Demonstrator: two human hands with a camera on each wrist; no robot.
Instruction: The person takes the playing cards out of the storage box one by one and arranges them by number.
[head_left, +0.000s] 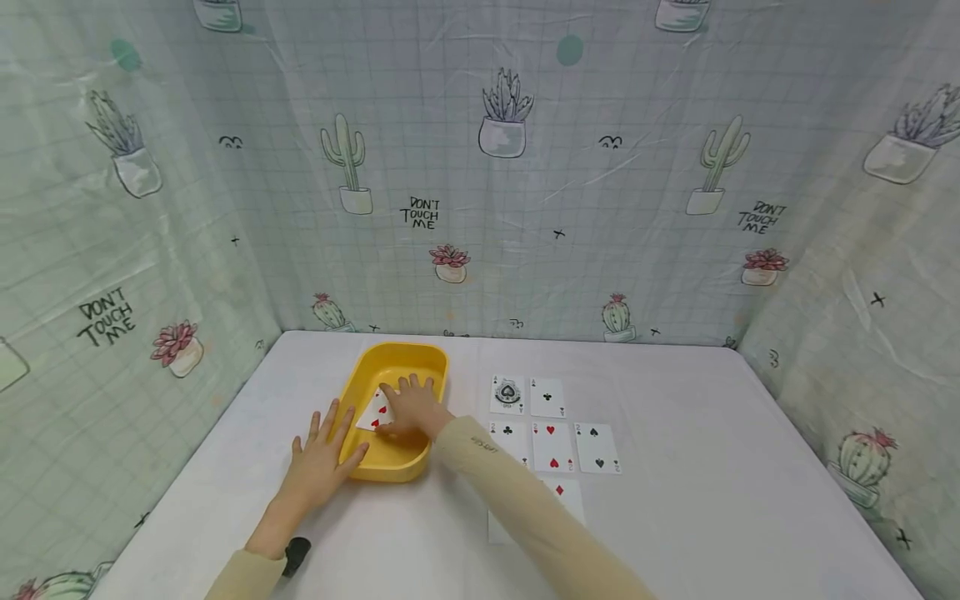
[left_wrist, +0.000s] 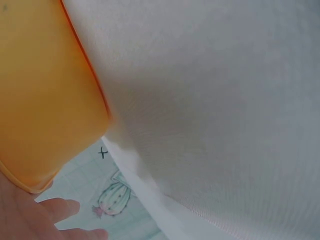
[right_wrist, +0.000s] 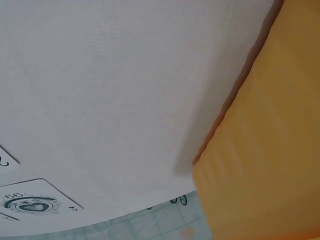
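Inside the yellow tray [head_left: 417,467] lies a playing card [head_left: 369,414] with red hearts. My right hand [head_left: 411,410] reaches over the tray's right rim and covers part of this card. Its fingers look spread, with forefinger and thumb near opposite edges of the card; the contact is hard to make out. At the tray's left rim rests my left hand [head_left: 317,467], fingers straight and spread apart. The left wrist view shows left-hand fingers [left_wrist: 60,209] against the tray's rim [left_wrist: 22,185]. In the right wrist view only the tray's outer wall [right_wrist: 260,165] shows, the hand itself hidden.
Right of the tray, face-up cards lie in rows: an ace of spades [head_left: 507,395], an ace of clubs [head_left: 547,398], twos of clubs [head_left: 507,435], hearts [head_left: 552,447] and spades [head_left: 597,448]. The right sleeve partly covers a diamond card [head_left: 567,497]. A black object [head_left: 297,554] sits by the left wrist.
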